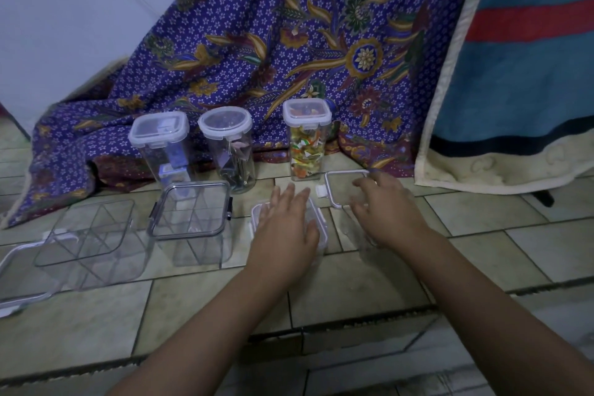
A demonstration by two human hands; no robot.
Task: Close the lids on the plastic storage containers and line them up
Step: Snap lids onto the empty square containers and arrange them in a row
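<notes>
Now the left hand (pixel 286 228) lies flat, fingers spread, pressing on the lid of a small clear container (pixel 319 228) on the tiled floor (pixel 353 286). Just right of it, the right hand (pixel 385 209) hovers with loosely curled fingers over a loose white-rimmed lid (pixel 337 186), grasping nothing. Behind that container stand three tall lidded jars (pixel 225 151); left of it, two open divided boxes (pixel 193 222).

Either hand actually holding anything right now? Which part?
Left hand lies flat, palm down, on the lid of a small container, pressing rather than gripping. Right hand reaches over a loose lid; no closed grip visible.
</notes>
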